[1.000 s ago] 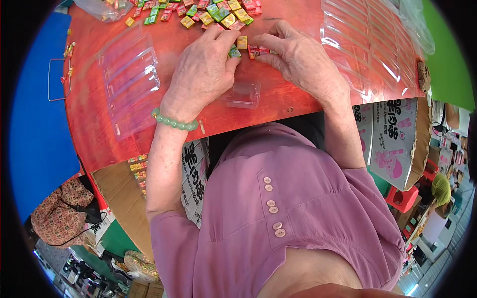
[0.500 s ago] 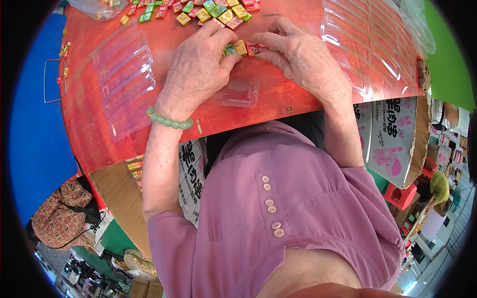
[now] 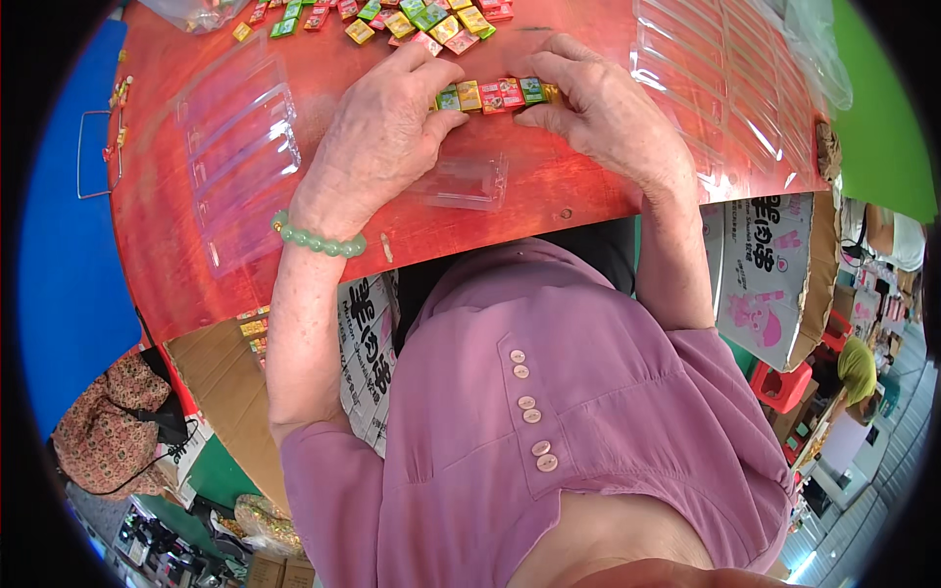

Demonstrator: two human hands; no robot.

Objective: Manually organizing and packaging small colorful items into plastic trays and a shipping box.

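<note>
A straight row of small coloured boxes, green, yellow and red, lies between my two hands over the red table. My left hand, with a green bead bracelet at its wrist, closes its thumb and fingers round the row's left end. At the right end, my right hand pinches the row, and its fingers partly hide the last yellow box. Just nearer to me lies a small clear plastic tray, partly behind my left hand. Beyond the hands is a loose pile of the same small boxes.
Ridged clear plastic trays lie at the left, and more clear trays cover the table's right side. A clear bag sits at the far left. Cardboard boxes stand below the table's near edge. A person in green is far right.
My hands have come together on one row. The gap between the left boxes and the right ones has closed, and more boxes show beside my right fingers.
</note>
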